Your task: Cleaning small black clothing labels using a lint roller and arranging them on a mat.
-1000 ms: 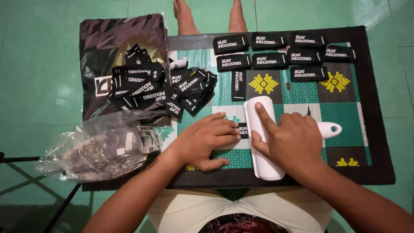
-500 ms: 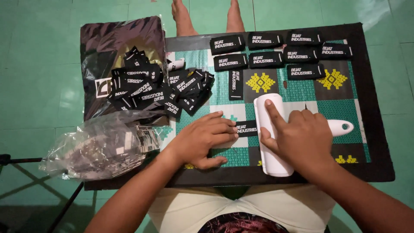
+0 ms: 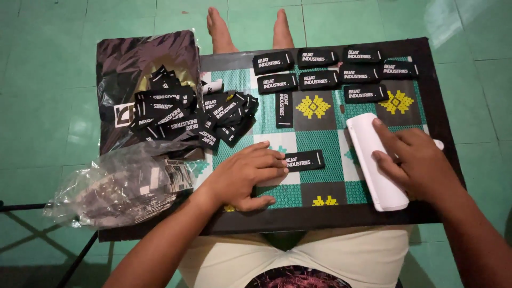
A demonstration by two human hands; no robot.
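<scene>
My left hand point(image 3: 246, 174) lies flat on the patterned green board point(image 3: 314, 133), fingertips pressing the left end of one black rectangular label point(image 3: 304, 160). To its right, my right hand point(image 3: 418, 162) grips a white roller tool point(image 3: 374, 160) resting on the board, apart from the label. Several black labels point(image 3: 333, 72) lie in rows at the board's far edge, and one more point(image 3: 284, 109) lies turned lengthwise below them. A loose pile of black labels point(image 3: 194, 114) sits at the left.
A dark plastic bag point(image 3: 141, 64) lies under the pile at the far left. A crinkled clear plastic bag point(image 3: 114, 186) with small items sits at the near left. My bare feet point(image 3: 248, 29) show beyond the board, on a green tiled floor point(image 3: 48, 106).
My right hand has carried the white roller to the right, off the single label. That label now lies uncovered under my left fingertips.
</scene>
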